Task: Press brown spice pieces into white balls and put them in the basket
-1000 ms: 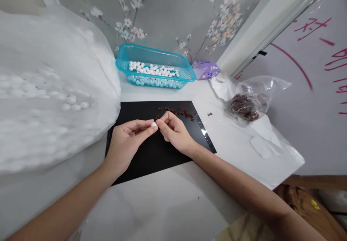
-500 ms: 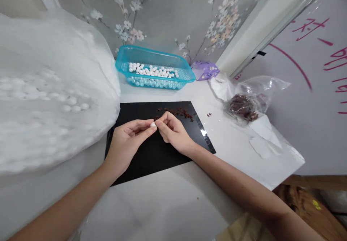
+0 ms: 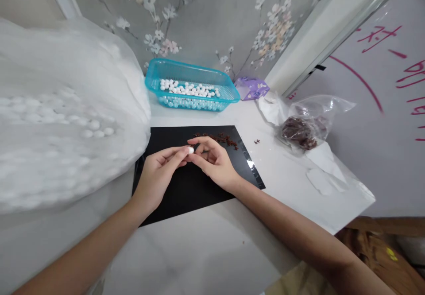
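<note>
My left hand (image 3: 156, 175) is closed, pinching a small white ball (image 3: 191, 150) between thumb and fingertips above a black mat (image 3: 172, 197). Close against it on the right is my right hand (image 3: 214, 162), its index finger raised away from the thumb. The right thumb tip reaches the ball or nearly so; whether they touch I cannot tell. Behind the hands, small reddish-brown branched pieces (image 3: 227, 141) lie heaped on the mat, partly hidden by the right fingers.
A blue plastic basket (image 3: 199, 64) with many white balls stands at the back. On the left bulges a large translucent bag (image 3: 76, 166) of white balls. To the right are a purple packet (image 3: 252, 88), a clear bag (image 3: 299, 131) of brown pieces and one loose piece (image 3: 256, 141).
My right index finger has lifted off the white ball, opening the right hand's pinch. The left hand keeps hold of the ball, and its thumb has shifted up over it.
</note>
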Available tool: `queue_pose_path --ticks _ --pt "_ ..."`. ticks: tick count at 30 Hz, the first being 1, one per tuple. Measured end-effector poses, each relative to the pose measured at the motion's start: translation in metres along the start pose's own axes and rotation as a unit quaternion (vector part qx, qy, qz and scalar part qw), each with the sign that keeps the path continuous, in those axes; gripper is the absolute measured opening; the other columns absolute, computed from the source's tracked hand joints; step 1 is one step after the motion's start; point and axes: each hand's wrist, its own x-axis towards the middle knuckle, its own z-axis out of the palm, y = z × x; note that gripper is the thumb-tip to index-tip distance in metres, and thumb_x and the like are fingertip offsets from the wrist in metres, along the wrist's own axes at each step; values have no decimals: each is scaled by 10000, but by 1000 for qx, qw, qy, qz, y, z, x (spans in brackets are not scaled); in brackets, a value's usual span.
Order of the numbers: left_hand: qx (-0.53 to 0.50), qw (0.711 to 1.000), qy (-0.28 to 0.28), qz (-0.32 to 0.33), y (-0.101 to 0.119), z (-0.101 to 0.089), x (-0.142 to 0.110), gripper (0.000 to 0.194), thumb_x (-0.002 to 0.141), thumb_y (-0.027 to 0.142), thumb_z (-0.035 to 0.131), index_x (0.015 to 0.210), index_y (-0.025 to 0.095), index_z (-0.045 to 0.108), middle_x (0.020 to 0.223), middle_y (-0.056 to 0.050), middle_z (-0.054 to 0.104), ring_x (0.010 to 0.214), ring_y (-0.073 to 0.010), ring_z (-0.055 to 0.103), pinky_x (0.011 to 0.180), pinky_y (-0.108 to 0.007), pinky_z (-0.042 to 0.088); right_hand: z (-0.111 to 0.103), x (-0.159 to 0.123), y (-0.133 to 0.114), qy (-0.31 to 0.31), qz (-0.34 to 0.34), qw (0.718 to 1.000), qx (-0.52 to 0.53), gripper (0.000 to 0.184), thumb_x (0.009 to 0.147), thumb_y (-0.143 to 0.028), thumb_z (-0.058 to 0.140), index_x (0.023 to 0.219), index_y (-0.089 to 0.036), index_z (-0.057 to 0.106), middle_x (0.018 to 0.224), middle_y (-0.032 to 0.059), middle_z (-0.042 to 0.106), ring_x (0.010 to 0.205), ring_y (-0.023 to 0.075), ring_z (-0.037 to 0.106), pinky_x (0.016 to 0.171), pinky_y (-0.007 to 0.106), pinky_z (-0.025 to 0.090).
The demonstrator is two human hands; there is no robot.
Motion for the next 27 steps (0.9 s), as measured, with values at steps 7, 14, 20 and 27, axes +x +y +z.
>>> queue_pose_path --ticks 7,14,20,27 --pt "-20 1000 -9 -11 -1 2 -1 332 802 453 590 912 163 708 891 -76 732 838 -192 674 785 -295 523 -22 25 -19 84 -168 894 -408 310 914 -389 449 1104 -191 596 739 28 577 630 132 518 638 260 423" --pt "-16 1000 -6 -2 0 1 -3 331 804 457 570 855 157 698 848 -91 727 779 -186 670 738 -287 509 -55 134 -37 174 -128 798 -563 415 956 -313 319 1234 -103 544 967 147 592 851 243 595 718 345 437" --pt "-15 1000 -18 -7 2 1 -5 302 821 412 534 802 152 687 812 -89 714 761 -185 663 724 -294 502 7 139 -66 103 -225 802 -543 318 949 -243 323 1112 -157 583 1035 99 562 854 189 577 700 294 431" --pt "-18 999 5 46 -3 0 -6 143 761 290 559 782 178 646 885 -48 714 917 -222 629 796 -320 480 122 109 -63 -239 -332 758 -508 87 849 -111 548 825 -193 562 862 -30 507 502 59 293 460 243 196"
